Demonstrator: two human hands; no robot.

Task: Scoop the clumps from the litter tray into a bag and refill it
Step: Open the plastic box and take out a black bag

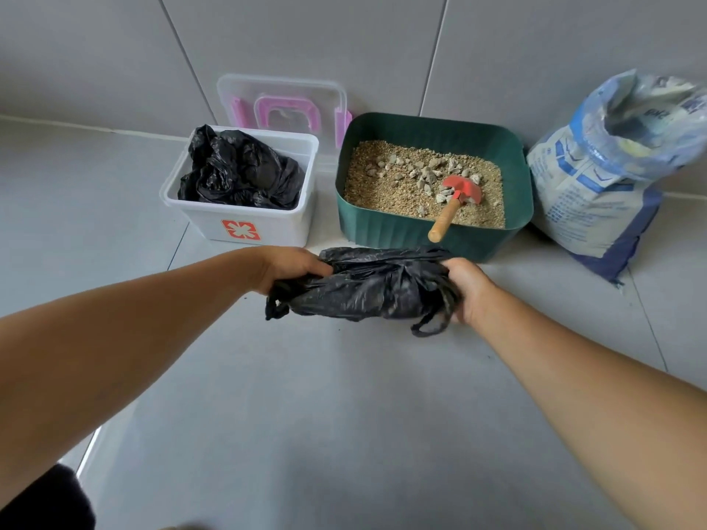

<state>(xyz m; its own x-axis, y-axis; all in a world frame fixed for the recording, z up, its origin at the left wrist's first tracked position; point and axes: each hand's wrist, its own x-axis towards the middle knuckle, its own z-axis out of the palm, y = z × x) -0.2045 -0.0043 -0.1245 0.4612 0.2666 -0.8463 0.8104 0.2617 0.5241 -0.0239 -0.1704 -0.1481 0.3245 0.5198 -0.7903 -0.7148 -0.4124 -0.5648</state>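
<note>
A: Grip status?
B: Fingers of the left hand (290, 267) curl into the left end of the crumpled black plastic bag (367, 288). The right hand (468, 288) clutches the right end, fingertips hidden. The bag is held low, just near-side of the ribbed green litter tray (382, 231).
A: Procedure?
B: Locate the mouth, spread it wide, keep it beside the tray. Grey clumps (424, 174) and the red wooden-handled scoop (457, 200) lie inside.

grey tiled floor (344, 415), grey large-tile wall (306, 40), thin pale grout lines (434, 51), soft even light

Litter sack (589, 185) cut by right edge, print illegible; lid (283, 94) half hidden
</note>
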